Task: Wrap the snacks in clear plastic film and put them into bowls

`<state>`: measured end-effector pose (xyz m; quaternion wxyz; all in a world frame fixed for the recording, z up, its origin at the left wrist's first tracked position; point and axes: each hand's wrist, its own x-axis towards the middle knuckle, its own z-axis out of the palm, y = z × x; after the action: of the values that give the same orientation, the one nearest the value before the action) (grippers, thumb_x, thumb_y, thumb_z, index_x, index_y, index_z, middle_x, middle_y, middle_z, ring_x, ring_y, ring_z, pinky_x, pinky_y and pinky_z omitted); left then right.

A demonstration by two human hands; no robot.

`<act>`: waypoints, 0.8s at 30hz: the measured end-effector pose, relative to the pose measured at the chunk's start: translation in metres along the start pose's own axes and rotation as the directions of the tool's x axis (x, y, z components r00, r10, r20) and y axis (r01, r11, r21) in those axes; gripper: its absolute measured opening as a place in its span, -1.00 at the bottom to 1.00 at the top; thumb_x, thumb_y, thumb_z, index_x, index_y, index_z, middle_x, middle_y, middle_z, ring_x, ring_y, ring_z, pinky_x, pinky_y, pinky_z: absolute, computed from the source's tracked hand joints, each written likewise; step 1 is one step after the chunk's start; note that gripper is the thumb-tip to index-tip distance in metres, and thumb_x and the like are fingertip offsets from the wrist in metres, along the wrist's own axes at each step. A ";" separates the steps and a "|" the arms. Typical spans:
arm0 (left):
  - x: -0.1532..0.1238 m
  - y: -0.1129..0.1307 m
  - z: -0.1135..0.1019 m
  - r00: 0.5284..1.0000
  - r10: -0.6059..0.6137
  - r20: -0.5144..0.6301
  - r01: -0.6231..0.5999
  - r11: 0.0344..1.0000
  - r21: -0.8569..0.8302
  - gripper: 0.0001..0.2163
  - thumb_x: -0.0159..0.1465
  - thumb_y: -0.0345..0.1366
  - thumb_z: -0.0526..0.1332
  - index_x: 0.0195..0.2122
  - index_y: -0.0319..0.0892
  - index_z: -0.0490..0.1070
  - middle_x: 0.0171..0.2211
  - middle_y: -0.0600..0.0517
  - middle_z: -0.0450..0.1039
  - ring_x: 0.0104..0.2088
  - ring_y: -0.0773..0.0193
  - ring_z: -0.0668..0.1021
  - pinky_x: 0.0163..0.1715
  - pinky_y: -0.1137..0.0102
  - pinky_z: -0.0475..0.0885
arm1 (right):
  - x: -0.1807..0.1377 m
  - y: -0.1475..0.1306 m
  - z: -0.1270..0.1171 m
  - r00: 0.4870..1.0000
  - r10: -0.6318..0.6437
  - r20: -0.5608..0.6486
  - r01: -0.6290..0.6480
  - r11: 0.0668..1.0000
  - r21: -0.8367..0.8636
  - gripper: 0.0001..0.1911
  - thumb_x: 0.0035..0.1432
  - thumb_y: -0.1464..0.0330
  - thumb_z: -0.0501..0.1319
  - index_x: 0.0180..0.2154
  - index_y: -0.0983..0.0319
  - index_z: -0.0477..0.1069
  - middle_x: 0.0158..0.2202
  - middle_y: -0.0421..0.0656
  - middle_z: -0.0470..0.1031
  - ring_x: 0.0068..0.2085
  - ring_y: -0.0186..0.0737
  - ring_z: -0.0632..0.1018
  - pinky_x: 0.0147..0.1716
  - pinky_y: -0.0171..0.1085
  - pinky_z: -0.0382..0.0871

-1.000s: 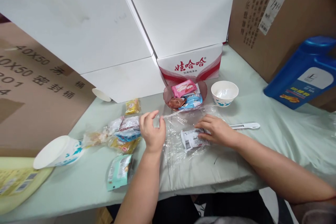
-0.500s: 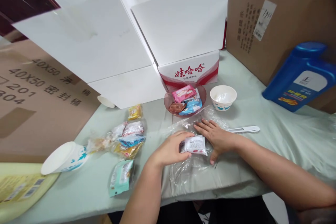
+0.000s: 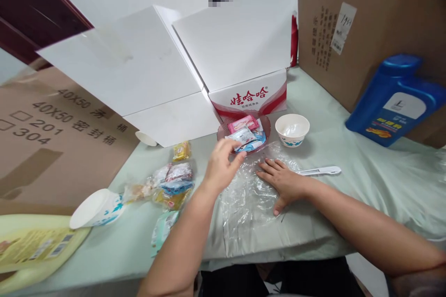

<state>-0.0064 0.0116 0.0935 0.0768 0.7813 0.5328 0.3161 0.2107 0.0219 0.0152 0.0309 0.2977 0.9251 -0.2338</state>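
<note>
My left hand [image 3: 222, 163] reaches forward to the pink glass dish [image 3: 265, 123] and pinches a small white snack packet [image 3: 240, 137] at the dish's near rim. The dish also holds a pink packet [image 3: 244, 123] and a blue one. My right hand [image 3: 283, 182] lies flat, fingers stretched out, on a clear plastic bag [image 3: 244, 209] spread on the pale green cloth. A heap of wrapped snacks [image 3: 169, 181] lies left of my left arm.
A white box with red print [image 3: 249, 95] stands behind the dish, flaps open. A paper bowl [image 3: 291, 129], a white utensil [image 3: 318, 171], a blue jug [image 3: 392, 100], a tipped paper cup [image 3: 97, 206], a yellow bottle [image 3: 31, 250] and brown cartons [image 3: 52, 139] surround the work area.
My left hand took the white packet off the plastic bag and carried it forward to the pink dish. My right hand stayed flat on the bag.
</note>
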 end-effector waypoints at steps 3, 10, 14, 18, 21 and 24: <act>-0.038 -0.006 0.022 0.948 0.039 0.315 -0.050 0.998 0.028 -0.78 0.34 -0.20 0.14 -0.07 -0.13 0.46 0.00 -0.09 0.46 0.04 0.09 0.48 0.07 0.16 0.38 | -0.002 -0.005 0.003 1.000 -0.016 0.022 0.016 1.000 -0.002 0.38 -0.36 -0.07 0.44 0.38 0.32 -0.10 0.42 0.19 -0.29 0.36 0.44 -0.31 0.26 0.30 -0.40; -0.088 -0.051 0.028 0.984 -0.170 0.048 0.145 0.930 0.337 -0.69 0.27 -0.27 0.19 0.03 -0.20 0.41 0.10 -0.23 0.35 0.16 -0.13 0.34 0.10 -0.07 0.29 | -0.004 -0.017 0.012 0.992 -0.109 0.068 0.108 0.994 0.017 0.35 -0.39 -0.10 0.44 0.37 0.28 -0.02 0.42 0.15 -0.22 0.36 0.45 -0.31 0.23 0.34 -0.50; -0.114 -0.014 0.007 0.976 0.030 0.214 -0.044 0.997 0.062 -0.84 0.30 -0.23 0.15 -0.19 -0.15 0.45 -0.21 -0.08 0.47 -0.10 0.11 0.49 -0.04 0.16 0.43 | -0.006 -0.020 0.006 0.993 -0.086 0.080 0.086 0.996 0.006 0.32 -0.33 -0.11 0.42 0.37 0.26 -0.04 0.42 0.14 -0.24 0.36 0.44 -0.31 0.24 0.34 -0.48; -0.155 0.013 -0.001 0.848 0.096 0.522 -0.101 0.995 -0.019 -0.61 0.06 -0.15 0.41 -0.10 -0.09 0.42 0.04 -0.10 0.43 0.13 -0.05 0.42 0.09 0.02 0.40 | -0.031 -0.024 0.006 0.993 -0.092 0.068 0.092 0.996 0.006 0.28 -0.35 -0.09 0.44 0.35 0.23 0.05 0.42 0.13 -0.20 0.36 0.47 -0.28 0.23 0.35 -0.49; -0.184 0.005 -0.004 0.880 0.110 0.462 -0.140 0.990 0.031 -0.82 0.22 -0.40 0.22 -0.15 -0.09 0.42 0.11 -0.09 0.42 0.23 -0.02 0.35 0.17 -0.01 0.34 | -0.067 -0.026 0.018 0.983 -0.182 0.020 0.180 0.981 0.067 0.07 -0.25 0.03 0.45 0.29 0.20 0.19 0.40 0.09 -0.07 0.37 0.39 -0.18 0.25 0.33 -0.44; -0.201 -0.003 -0.011 0.915 0.130 0.382 -0.133 0.991 -0.017 -0.84 0.27 -0.47 0.10 -0.25 -0.10 0.42 0.03 -0.08 0.48 0.20 0.03 0.40 0.12 0.10 0.42 | -0.105 -0.031 0.033 0.977 -0.178 -0.114 0.191 0.975 0.110 -0.41 0.05 0.26 0.35 0.14 0.15 0.38 0.36 -0.02 0.10 0.39 0.18 -0.07 0.30 0.25 -0.26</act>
<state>-0.0614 -0.1666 0.0177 0.1542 0.8622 0.4552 0.1600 0.2769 -0.0716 0.0197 -0.0571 0.2234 0.9332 -0.2755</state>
